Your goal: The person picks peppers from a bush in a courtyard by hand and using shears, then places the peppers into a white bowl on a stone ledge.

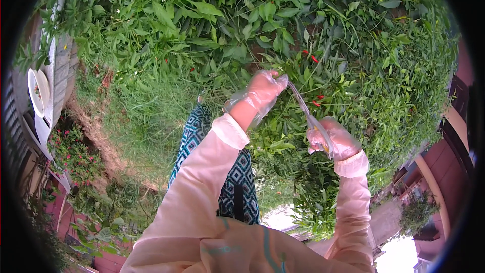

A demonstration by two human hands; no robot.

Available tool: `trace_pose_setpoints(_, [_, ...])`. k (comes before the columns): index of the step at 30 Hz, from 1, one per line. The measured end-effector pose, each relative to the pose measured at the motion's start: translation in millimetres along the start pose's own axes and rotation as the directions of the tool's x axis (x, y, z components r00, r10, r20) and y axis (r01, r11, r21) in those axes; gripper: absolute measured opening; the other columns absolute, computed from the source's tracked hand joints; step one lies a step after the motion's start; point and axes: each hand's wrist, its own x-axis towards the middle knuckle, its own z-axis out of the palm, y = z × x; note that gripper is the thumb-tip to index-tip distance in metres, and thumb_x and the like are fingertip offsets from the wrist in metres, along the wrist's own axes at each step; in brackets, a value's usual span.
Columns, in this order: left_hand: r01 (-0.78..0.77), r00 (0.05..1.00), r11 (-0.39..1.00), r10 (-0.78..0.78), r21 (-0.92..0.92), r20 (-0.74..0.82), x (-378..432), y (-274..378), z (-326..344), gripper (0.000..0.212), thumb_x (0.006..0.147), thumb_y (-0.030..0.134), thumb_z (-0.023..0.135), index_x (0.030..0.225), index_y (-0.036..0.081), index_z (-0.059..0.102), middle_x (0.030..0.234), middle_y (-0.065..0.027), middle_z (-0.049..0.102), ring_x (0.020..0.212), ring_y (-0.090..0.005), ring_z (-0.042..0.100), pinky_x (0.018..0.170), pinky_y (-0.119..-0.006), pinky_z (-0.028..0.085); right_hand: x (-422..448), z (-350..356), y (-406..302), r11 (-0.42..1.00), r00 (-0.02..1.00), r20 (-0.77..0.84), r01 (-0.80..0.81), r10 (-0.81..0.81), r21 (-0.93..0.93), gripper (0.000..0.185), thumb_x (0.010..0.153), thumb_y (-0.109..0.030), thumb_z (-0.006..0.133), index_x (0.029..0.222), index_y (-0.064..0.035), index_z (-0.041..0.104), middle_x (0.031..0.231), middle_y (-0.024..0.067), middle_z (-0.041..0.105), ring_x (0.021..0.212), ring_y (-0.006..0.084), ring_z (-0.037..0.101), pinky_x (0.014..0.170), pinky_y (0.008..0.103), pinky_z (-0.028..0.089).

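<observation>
My left hand [267,89], in a clear plastic glove, is curled among the leaves of the chili pepper plants [276,146]. Its fingertips are drawn together; whatever lies between them is hidden. In my right hand [335,136], also gloved in clear plastic, is a long slender tool [312,119] that looks like scissors with grey and yellow handles. Its narrow end points up and left and reaches the left hand's fingers. Red chili peppers [315,59] hang just right of my left hand, and more red peppers [320,97] show beside the tool.
Dense pepper foliage [212,7] fills the front and right. Feathery green plants [136,110] grow left of my patterned trousers [197,132]. At the far left, a white bowl-like container [42,93] rests by a pale ledge [60,68], above a pink-flowered shrub [74,153].
</observation>
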Motion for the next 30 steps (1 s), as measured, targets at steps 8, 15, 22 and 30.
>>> trace_pose_setpoints(8, [-0.001,0.999,0.987,-0.004,0.161,0.033,-10,8,-12,0.044,0.068,0.024,0.063,0.093,-0.008,0.049,0.080,-0.0101,0.059,0.069,-0.0133,0.055,0.062,-0.023,0.042,-5,-3,-11,0.997,0.993,0.117,-0.029,0.020,0.072,0.018,0.069,-0.012,0.059,0.076,-0.0005,0.047,0.060,0.0033,0.047,0.050,0.0120,0.046,0.052,0.0275,0.042])
trace_pose_setpoints(15, [0.070,0.997,0.969,-0.076,0.236,0.015,-10,9,-9,0.047,0.068,0.015,0.063,0.103,-0.010,0.043,0.092,-0.0133,0.056,0.081,-0.0157,0.054,0.071,-0.022,0.043,9,-4,-14,1.000,0.997,0.075,-0.005,0.006,-0.009,0.021,0.070,-0.015,0.060,0.078,-0.0007,0.047,0.059,0.0029,0.047,0.049,0.0122,0.046,0.051,0.0279,0.043])
trace_pose_setpoints(22, [-0.055,0.990,0.963,0.087,0.262,-0.113,-7,-4,-7,0.035,0.064,0.028,0.067,0.071,-0.003,0.052,0.069,-0.0082,0.059,0.061,-0.0155,0.054,0.058,-0.025,0.042,8,6,-22,0.991,0.995,-0.075,-0.072,0.064,-0.113,0.009,0.069,-0.005,0.056,0.068,0.0018,0.049,0.055,0.0022,0.045,0.045,0.0107,0.045,0.044,0.0236,0.040])
trace_pose_setpoints(30, [0.076,0.997,0.939,-0.074,0.337,-0.017,-12,15,-11,0.042,0.067,0.025,0.064,0.095,-0.006,0.051,0.087,-0.0136,0.058,0.076,-0.0168,0.055,0.069,-0.023,0.042,4,-7,-19,0.994,0.998,-0.042,-0.053,0.049,-0.100,0.012,0.069,-0.007,0.057,0.073,0.0025,0.052,0.059,0.0030,0.048,0.051,0.0106,0.050,0.051,0.0248,0.046])
